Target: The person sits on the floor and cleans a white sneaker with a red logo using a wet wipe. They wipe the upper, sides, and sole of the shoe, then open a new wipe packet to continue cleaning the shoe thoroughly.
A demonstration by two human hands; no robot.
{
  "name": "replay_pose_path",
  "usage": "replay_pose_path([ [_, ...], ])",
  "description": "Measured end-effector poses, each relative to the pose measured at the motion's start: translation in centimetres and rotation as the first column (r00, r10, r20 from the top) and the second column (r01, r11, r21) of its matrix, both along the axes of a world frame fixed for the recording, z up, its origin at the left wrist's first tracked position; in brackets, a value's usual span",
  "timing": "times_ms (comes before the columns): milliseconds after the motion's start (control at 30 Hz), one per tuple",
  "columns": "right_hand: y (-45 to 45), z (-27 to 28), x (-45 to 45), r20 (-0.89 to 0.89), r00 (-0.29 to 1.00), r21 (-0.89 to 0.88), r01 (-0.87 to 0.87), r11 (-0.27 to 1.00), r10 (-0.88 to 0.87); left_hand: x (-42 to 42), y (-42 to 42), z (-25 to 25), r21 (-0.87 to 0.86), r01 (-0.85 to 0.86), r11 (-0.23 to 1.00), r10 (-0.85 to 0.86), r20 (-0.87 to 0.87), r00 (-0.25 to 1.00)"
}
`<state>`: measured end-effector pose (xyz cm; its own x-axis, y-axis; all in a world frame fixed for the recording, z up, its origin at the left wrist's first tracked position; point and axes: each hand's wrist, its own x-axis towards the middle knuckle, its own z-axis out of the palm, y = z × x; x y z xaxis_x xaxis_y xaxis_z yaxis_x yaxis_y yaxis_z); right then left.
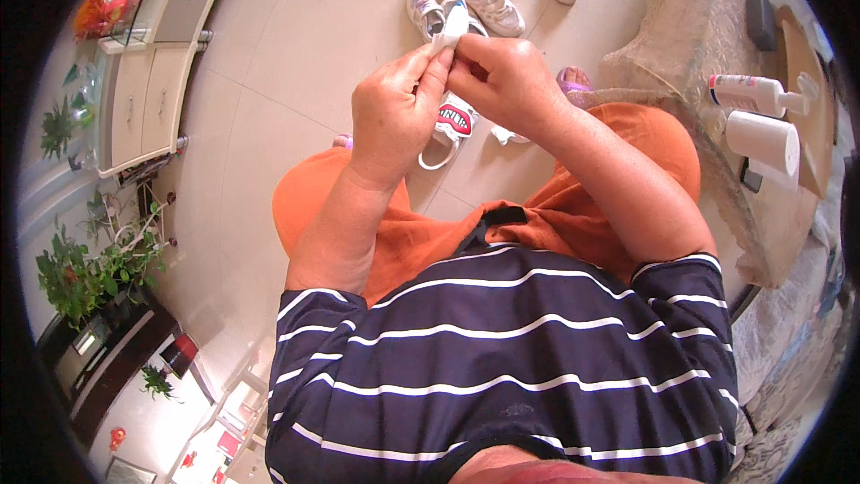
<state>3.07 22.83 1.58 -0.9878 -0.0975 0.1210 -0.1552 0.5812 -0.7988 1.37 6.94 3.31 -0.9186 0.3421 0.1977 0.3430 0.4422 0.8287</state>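
Observation:
My left hand (393, 111) and my right hand (500, 74) meet in front of me, above the floor. Fingers of both pinch a crumpled white tissue or wipe (441, 42). From between them a narrow white object with blue and red marks (459, 13) points away from me; it may be a tube, but the fingers cover its lower part. Below my hands is a white item with a printed red mouth (455, 119) and a looped white strap. A crumpled white piece (508, 135) lies right of it, partly hidden by my right wrist.
Several white shoes (494, 5) lie on the tiled floor (289, 47) ahead. At right, a lace-covered table (712, 33) bears a pump bottle (746, 94), a white paper roll (762, 141) and a dark case (760, 13). A cabinet (144, 101) and potted plants (87, 269) stand left.

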Motion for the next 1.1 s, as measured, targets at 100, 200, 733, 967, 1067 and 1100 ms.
replay_pose_path([
  [100,0.0,-0.1,-0.1,-0.024,0.998,-0.012,0.052,0.999,-0.052,-0.1,-0.1,0.0,0.035,-0.038,0.999,0.036,0.046,0.998],
  [200,1.1,-0.3,-0.9,0.025,0.991,0.006,0.133,0.991,-0.133,-0.6,-0.9,0.3,0.085,-0.067,0.994,0.054,0.149,0.987],
  [733,0.3,-0.4,-0.6,-0.025,0.997,-0.191,-0.077,0.979,0.073,-1.1,-1.8,-0.3,0.161,-0.001,0.987,-0.027,0.168,0.985],
  [967,0.2,-0.9,-0.6,-0.082,0.995,-0.169,-0.078,0.983,0.065,-0.9,-1.9,-0.2,0.187,-0.033,0.982,-0.024,0.295,0.955],
  [1067,0.1,-0.8,-0.5,-0.037,0.996,-0.231,-0.083,0.97,0.076,-1.3,-2.0,0.1,0.151,-0.004,0.989,-0.034,0.248,0.968],
  [1100,0.1,-0.7,-0.5,-0.033,0.996,-0.203,-0.089,0.975,0.084,-1.3,-2.0,0.0,0.153,-0.003,0.988,-0.032,0.223,0.974],
])
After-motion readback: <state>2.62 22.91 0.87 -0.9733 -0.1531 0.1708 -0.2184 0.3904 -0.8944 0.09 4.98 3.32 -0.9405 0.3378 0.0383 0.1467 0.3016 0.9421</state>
